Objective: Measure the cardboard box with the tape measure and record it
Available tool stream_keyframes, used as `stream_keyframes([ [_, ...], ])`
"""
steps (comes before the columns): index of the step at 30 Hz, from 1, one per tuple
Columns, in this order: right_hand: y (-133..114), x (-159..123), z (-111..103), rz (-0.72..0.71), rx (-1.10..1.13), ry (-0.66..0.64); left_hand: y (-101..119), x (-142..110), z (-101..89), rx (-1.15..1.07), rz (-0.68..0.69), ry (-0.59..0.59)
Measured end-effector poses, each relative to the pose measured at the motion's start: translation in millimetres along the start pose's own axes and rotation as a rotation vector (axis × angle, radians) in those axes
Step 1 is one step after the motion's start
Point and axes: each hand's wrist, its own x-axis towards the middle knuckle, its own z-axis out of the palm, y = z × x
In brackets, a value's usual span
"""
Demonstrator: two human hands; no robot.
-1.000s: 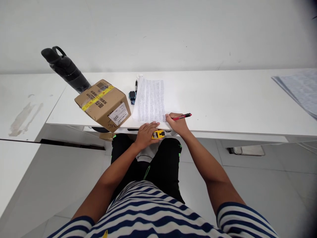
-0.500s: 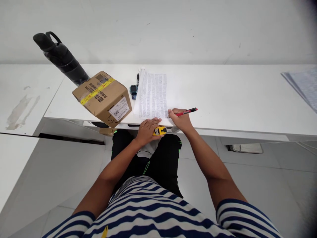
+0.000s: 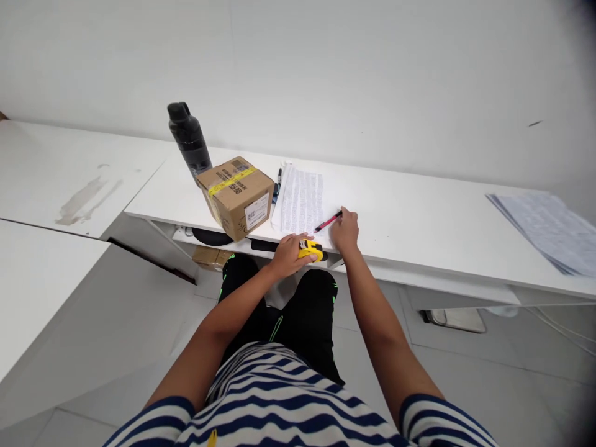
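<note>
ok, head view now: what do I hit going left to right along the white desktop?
Brownish stain → black bottle → cardboard box → written sheet → red pen → right hand → paper stack.

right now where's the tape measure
In the head view, the tape measure is in the left hand, by the front edge of the desk, near the paper.

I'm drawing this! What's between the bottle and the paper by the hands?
In the head view, the box, black pen and a partly hidden blue thing.
</note>
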Motion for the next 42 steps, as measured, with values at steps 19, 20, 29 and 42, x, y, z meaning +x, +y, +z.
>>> stream_keyframes([
  [19,-135,-157,-33,-0.274,0.716,-0.457,89,-76,-130.1,-0.412,-0.267,0.382],
  [20,-142,-152,-34,-0.344,0.694,-0.485,88,-80,-138.4,-0.501,-0.352,0.385],
  [29,-221,-70,-27,-0.800,0.455,-0.453,55,-54,-221.7,-0.831,-0.588,0.515],
  [42,-222,99,37,-0.507,0.200,-0.785,-40,-11,-209.4,-0.520,-0.771,0.886],
])
